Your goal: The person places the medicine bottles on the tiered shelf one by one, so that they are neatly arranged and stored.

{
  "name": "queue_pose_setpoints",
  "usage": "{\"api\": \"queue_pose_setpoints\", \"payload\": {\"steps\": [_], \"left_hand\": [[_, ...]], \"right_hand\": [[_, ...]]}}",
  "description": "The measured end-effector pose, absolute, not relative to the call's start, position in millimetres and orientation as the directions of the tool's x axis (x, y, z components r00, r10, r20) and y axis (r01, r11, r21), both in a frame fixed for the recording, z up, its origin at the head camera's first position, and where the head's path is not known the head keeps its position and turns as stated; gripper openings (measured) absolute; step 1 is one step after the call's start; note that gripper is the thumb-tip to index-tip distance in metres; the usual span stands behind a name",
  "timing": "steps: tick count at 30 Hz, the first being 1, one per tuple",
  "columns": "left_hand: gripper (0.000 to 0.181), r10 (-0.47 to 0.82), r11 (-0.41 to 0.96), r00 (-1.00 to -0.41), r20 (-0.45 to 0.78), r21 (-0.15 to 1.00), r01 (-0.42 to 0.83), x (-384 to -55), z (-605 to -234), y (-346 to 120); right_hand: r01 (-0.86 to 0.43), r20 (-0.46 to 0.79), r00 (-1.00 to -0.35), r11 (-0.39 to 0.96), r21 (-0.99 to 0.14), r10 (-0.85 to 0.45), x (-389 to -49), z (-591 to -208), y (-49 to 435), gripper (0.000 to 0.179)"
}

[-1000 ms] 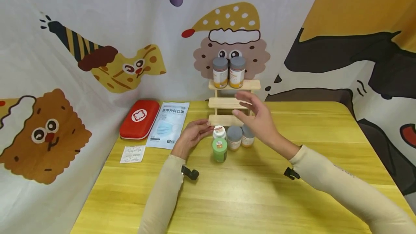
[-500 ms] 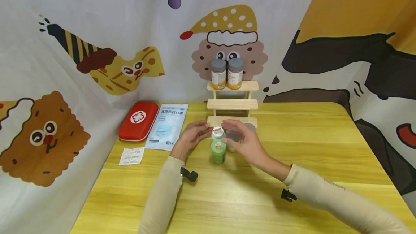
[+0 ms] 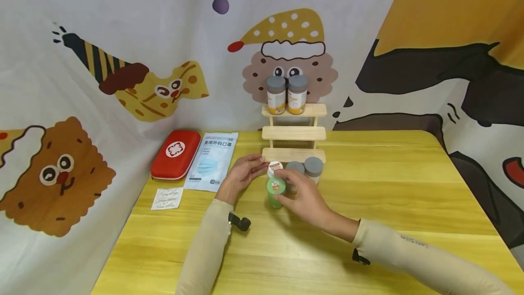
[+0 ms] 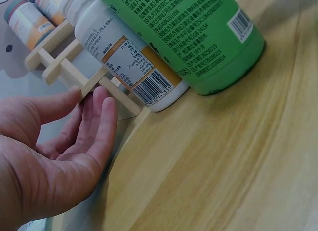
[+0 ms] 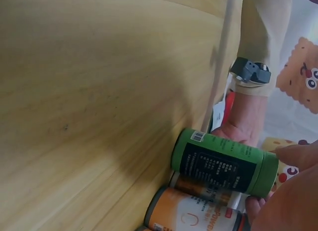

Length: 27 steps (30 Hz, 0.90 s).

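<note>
My right hand (image 3: pixel 306 197) has its thumb and fingers around the cap of a green bottle (image 3: pixel 275 186), which stands upright on the table. Just behind it is a white bottle (image 4: pixel 117 47) with an orange-bordered label, partly hidden in the head view. Two grey-lidded bottles stand close by, one (image 3: pixel 314 167) in plain sight and the other (image 3: pixel 295 166) mostly covered by the right hand. At the left end of a three-step wooden rack (image 3: pixel 293 133), my left hand (image 3: pixel 243 174) pinches the lowest shelf between thumb and fingers.
Two grey-lidded bottles with orange-and-white labels, a left one (image 3: pixel 276 99) and a right one (image 3: pixel 297 98), stand on the top shelf. To the left lie a red first-aid case (image 3: pixel 176 154), a face-mask packet (image 3: pixel 211 163) and a small white packet (image 3: pixel 167 198). A printed cloth (image 3: pixel 163 26) hangs behind.
My right hand has come down from beside the rack, past the grey-lidded bottles, to the green bottle's cap. My left hand has stayed at the rack.
</note>
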<state>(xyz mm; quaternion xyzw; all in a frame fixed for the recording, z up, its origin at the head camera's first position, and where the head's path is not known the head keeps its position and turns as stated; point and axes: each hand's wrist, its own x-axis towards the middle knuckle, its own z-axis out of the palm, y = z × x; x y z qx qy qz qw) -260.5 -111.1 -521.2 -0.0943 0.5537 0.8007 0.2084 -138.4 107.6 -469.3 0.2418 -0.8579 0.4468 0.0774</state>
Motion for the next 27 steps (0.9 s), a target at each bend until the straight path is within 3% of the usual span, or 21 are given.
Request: {"api": "queue_pose_setpoints", "payload": {"steps": [15, 27], "left_hand": [[0.041, 0.234, -0.312, -0.9, -0.367, 0.849, -0.427, -262, -525, -111], [0.04, 0.232, -0.323, -0.901, -0.367, 0.845, -0.427, -262, -524, -112]], "right_hand": [[-0.546, 0.415, -0.836, 0.622, -0.561, -0.359, -133, -467, 102, 0.065], [-0.517, 0.353, -0.856, 0.659, -0.547, -0.379, -131, -459, 99, 0.067]]}}
